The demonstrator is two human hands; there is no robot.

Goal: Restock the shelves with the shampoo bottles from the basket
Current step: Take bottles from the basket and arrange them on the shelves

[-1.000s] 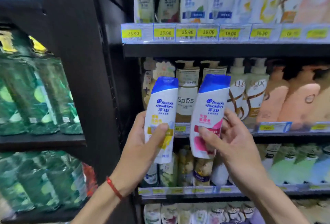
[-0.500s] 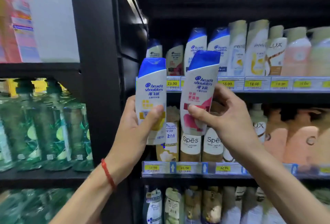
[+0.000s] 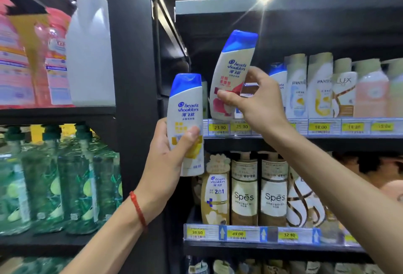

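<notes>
My left hand (image 3: 168,160) grips a white shampoo bottle with a blue cap and yellow label (image 3: 186,118), held upright in front of the black shelf post. My right hand (image 3: 257,103) holds a second blue-capped bottle with a pink label (image 3: 233,70), tilted to the right, its base at the front edge of the upper shelf (image 3: 305,137) above the price tags. Behind it on that shelf stands another blue-capped bottle (image 3: 278,77). The basket is out of view.
Pantene and Lux bottles (image 3: 320,86) fill the upper shelf to the right. Spes pump bottles (image 3: 244,188) stand on the shelf below. A thick black post (image 3: 133,77) divides the units; green bottles (image 3: 54,182) and pink jugs (image 3: 26,55) sit left.
My right hand has lifted the pink-labelled bottle up and back to the upper shelf's edge and tilted it. My left hand holds its bottle lower. The view has tipped upward.
</notes>
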